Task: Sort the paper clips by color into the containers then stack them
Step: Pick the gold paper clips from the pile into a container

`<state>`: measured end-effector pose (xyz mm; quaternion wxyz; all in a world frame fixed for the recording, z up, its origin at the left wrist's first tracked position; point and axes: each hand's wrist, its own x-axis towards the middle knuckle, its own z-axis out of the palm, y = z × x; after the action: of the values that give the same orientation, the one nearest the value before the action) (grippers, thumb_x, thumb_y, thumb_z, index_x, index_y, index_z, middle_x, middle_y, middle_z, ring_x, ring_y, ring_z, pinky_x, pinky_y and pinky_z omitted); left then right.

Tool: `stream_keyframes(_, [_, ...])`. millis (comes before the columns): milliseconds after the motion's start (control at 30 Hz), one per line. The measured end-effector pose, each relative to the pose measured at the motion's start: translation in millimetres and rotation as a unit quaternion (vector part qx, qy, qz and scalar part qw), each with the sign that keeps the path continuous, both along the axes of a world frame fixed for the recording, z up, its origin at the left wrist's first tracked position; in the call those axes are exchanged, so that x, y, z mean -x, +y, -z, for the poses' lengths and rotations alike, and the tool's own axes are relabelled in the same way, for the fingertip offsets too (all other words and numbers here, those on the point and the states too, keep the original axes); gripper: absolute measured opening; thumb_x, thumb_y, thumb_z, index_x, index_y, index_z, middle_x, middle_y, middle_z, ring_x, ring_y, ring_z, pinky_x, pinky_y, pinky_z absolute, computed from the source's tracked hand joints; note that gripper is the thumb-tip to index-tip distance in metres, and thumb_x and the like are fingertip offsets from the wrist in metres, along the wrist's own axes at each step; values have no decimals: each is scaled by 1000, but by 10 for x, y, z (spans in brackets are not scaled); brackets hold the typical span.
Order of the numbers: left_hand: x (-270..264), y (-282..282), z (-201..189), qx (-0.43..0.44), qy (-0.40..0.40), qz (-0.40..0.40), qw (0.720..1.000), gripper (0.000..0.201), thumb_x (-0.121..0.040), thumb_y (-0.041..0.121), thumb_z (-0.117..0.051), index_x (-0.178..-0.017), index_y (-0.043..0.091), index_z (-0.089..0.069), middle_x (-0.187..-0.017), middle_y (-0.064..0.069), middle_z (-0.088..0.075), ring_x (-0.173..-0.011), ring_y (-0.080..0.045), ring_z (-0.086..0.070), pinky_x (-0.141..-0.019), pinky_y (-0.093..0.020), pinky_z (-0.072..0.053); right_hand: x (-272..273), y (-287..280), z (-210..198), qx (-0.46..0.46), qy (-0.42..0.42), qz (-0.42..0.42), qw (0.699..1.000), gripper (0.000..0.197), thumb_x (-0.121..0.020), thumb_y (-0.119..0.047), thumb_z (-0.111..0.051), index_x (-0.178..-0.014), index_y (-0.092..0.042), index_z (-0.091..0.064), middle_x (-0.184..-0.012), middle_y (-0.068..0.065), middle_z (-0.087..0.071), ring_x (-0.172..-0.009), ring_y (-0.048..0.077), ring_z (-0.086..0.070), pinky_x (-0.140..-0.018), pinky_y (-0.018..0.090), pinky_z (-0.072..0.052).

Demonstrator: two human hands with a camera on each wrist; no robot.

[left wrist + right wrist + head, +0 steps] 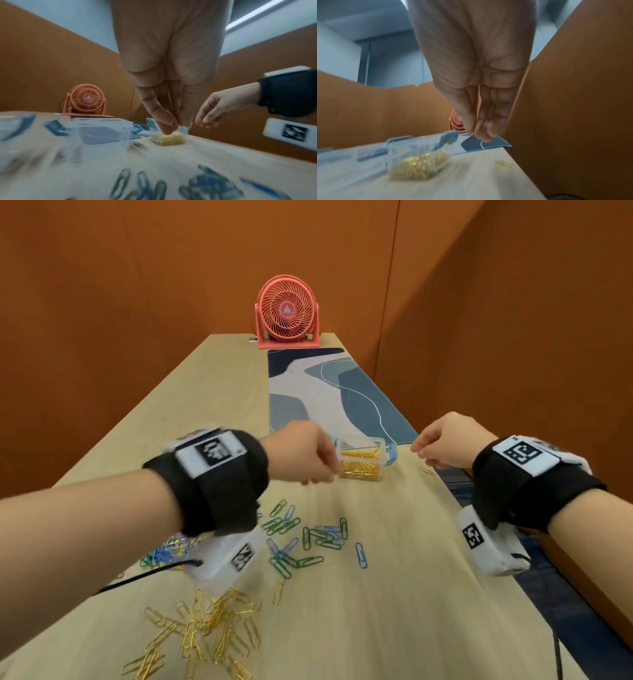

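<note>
One clear container (361,462) holds gold clips (359,470).

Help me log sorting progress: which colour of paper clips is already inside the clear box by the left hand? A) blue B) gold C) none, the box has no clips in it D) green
B: the clear box beside the left hand holds a heap of gold clips, while the green and blue clips lie loose on the table.
</note>
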<state>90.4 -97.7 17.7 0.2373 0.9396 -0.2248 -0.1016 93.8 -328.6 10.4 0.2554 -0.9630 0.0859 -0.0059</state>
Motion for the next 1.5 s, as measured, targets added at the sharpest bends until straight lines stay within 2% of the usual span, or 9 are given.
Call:
stream_keyframes(200, [592,570,111,-138,1,66,988,15,-84,24,-65,-96,22,-72,-83,13,-67,-71,1,-57,-65,-6,-43,147,123,228,184,86,-47,978,37,-95,-9,-41,-131,-7,-51,-132,13,-55,-120,29,-53,-97,31,-44])
stream_keyframes(533, [860,1026,216,-93,-6,31,995,13,-85,25,-64,-95,26,-72,-88,16,-69,-76,1,-61,-67,-2,-43,485,597,431,259,93,-169,947,19,-93,-7,-43,-108,-8,-55,-121,15,-57,-97,26,-53,-70,22,-40])
stream_keyframes(667, [937,1028,218,-85,-36,38,995,15,-87,23,-61,-97,25,-72,-93,15,-69,-77,2,-60,-68,-1,-41,435,529,234,300,96,-94,945,34,-95,-3,-36,-127,0,-46,-133,18,-50,-123,30,-49,-96,31,-40])
stream_keyframes(867, [992,1213,248,-82,-47,20,995,15,-86,24,-62,-98,25,-72,-89,18,-65,-72,9,-57,-65,1,-39,644,677,240,381,172,-162,894,36,-99,-12,-33,-131,1,-45,-137,16,-49,-127,28,-47,-101,28,-37])
stream_keyframes(1033, [1014,1452,321,-94,-16,-9,995,14,-85,31,-64,-97,28,-71,-93,15,-67,-82,-1,-60,-73,-6,-45,1280,1172,366,320,170,-286,887,24,-94,-9,-41,-114,-2,-54,-109,18,-53,-74,26,-44,-75,21,-42])
stream_keyframes(1167, [1086,1482,442,-104,-39,-5,994,18,-88,31,-59,-104,30,-68,-98,15,-61,-82,0,-56,-70,-3,-40,1580,1446,482,289,124,-362,878,36,-90,1,-35,-123,4,-45,-133,21,-38,-121,31,-39,-101,35,-37])
stream_keyframes(1300, [1195,1404,508,-100,-45,46,993,22,-92,27,-53,-110,31,-65,-103,13,-56,-87,-1,-55,-67,0,-35,1498,1569,417,197,84,-350,912,20,-88,-1,-41,-75,-16,-42,-116,13,-50,-96,23,-53,-75,24,-36])
stream_keyframes(1400, [1255,1376,519,-94,-59,68,991,25,-94,29,-49,-115,29,-62,-108,12,-55,-90,0,-52,-68,3,-32,1422,1529,439,188,65,-327,924,12,-84,2,-41,-85,-4,-52,-108,13,-56,-99,26,-57,-80,29,-45])
stream_keyframes(1500, [1276,1270,518,-79,-83,107,988,30,-96,26,-45,-124,29,-57,-120,11,-52,-107,-1,-47,-88,-2,-32,1389,1479,397,189,51,-305,932,27,-83,0,-45,-103,-1,-64,-110,14,-63,-103,28,-59,-90,36,-49])
